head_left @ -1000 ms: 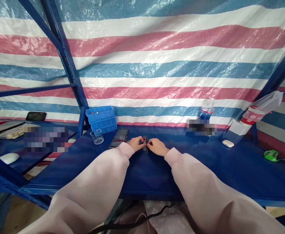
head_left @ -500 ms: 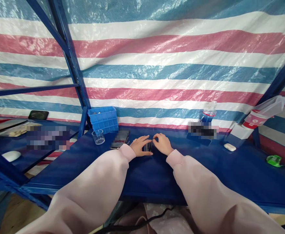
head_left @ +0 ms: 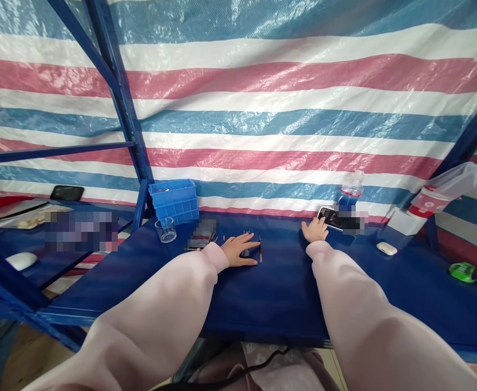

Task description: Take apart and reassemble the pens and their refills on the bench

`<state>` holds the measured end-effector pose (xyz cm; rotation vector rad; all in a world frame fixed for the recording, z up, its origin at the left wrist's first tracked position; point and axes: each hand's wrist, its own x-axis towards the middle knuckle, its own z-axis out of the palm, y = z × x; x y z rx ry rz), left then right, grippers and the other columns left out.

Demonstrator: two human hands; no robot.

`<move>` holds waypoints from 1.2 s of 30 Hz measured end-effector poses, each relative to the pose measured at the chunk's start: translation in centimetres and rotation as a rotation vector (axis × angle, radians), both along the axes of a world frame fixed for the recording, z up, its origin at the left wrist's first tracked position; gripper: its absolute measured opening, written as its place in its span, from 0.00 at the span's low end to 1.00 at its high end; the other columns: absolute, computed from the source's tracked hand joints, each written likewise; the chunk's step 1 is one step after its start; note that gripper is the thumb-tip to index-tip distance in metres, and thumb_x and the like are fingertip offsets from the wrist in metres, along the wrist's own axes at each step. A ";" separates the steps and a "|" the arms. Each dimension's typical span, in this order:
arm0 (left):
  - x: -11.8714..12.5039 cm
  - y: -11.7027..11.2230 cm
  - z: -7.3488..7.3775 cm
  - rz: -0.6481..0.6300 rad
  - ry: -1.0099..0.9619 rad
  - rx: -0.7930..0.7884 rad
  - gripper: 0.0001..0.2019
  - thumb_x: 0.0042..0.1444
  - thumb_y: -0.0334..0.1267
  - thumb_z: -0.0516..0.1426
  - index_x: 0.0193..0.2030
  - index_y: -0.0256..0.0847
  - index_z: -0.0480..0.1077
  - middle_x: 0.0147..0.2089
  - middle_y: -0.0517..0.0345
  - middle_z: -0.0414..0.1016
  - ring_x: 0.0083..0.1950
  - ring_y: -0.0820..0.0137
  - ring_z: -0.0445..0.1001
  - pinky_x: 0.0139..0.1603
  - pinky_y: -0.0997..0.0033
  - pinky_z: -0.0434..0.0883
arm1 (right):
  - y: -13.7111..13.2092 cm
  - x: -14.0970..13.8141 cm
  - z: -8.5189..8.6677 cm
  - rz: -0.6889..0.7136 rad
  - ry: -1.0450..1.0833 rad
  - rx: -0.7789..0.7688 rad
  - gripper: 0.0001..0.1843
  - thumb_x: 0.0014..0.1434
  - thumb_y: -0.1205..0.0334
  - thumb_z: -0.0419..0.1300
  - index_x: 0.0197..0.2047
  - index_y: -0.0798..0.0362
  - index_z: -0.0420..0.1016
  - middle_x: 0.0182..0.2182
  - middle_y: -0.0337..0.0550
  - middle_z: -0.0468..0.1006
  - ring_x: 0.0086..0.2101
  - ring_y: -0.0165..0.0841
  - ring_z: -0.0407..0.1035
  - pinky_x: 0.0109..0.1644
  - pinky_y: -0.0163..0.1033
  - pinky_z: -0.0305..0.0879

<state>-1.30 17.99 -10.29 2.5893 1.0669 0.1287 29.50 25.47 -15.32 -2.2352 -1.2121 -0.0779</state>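
Observation:
My left hand (head_left: pixel 240 251) lies on the blue table, palm down with its fingers spread. Under and around its fingers are several thin dark sticks, partly hidden. One slim dark rod with a lighter tip (head_left: pixel 260 251) rests just past the fingertips, too small to name. Farther right, my right hand (head_left: pixel 315 230) reaches forward with thumb and fingers apart. Its fingertips are at the left edge of a black phone (head_left: pixel 330 217); whether they touch it I cannot tell. Part of the phone's right side is blurred out.
A clear cup (head_left: pixel 165 231), a blue bin (head_left: pixel 174 201) and a dark flat case (head_left: pixel 201 233) stand left. Behind the phone is a bottle (head_left: pixel 351 190). At right are a white earbud case (head_left: pixel 386 248), a red-and-white cup (head_left: pixel 426 202) and a green wrapper (head_left: pixel 462 272).
My right hand has left the spot beside my left hand and moved right to the phone. The slim rod now shows on the table. My left hand has barely moved, its fingers still spread.

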 end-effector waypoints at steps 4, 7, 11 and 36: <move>0.0 0.1 -0.2 0.008 -0.008 0.010 0.32 0.50 0.61 0.50 0.61 0.57 0.54 0.68 0.56 0.42 0.67 0.55 0.39 0.61 0.48 0.45 | 0.3 0.4 -0.5 0.054 0.014 -0.002 0.27 0.57 0.53 0.47 0.56 0.59 0.58 0.62 0.59 0.46 0.55 0.48 0.52 0.53 0.53 0.49; 0.0 0.0 -0.2 0.018 -0.010 0.009 0.32 0.49 0.61 0.51 0.61 0.57 0.54 0.68 0.56 0.42 0.67 0.54 0.40 0.61 0.47 0.45 | 0.5 0.6 -0.4 0.055 0.015 -0.009 0.27 0.57 0.53 0.47 0.56 0.60 0.58 0.62 0.59 0.45 0.55 0.48 0.52 0.54 0.53 0.49; 0.0 0.0 -0.1 0.034 0.008 -0.005 0.33 0.49 0.62 0.50 0.62 0.56 0.53 0.68 0.55 0.41 0.67 0.54 0.40 0.61 0.47 0.44 | 0.5 0.9 -0.4 0.040 0.013 -0.023 0.27 0.57 0.54 0.46 0.57 0.61 0.58 0.62 0.61 0.45 0.55 0.48 0.52 0.54 0.53 0.49; 0.0 0.0 0.0 0.040 0.049 0.011 0.38 0.48 0.65 0.48 0.63 0.53 0.51 0.68 0.55 0.41 0.67 0.53 0.42 0.61 0.47 0.46 | 0.8 1.9 -0.7 -0.005 0.071 -0.038 0.27 0.57 0.53 0.47 0.54 0.63 0.62 0.62 0.61 0.44 0.56 0.49 0.50 0.56 0.50 0.47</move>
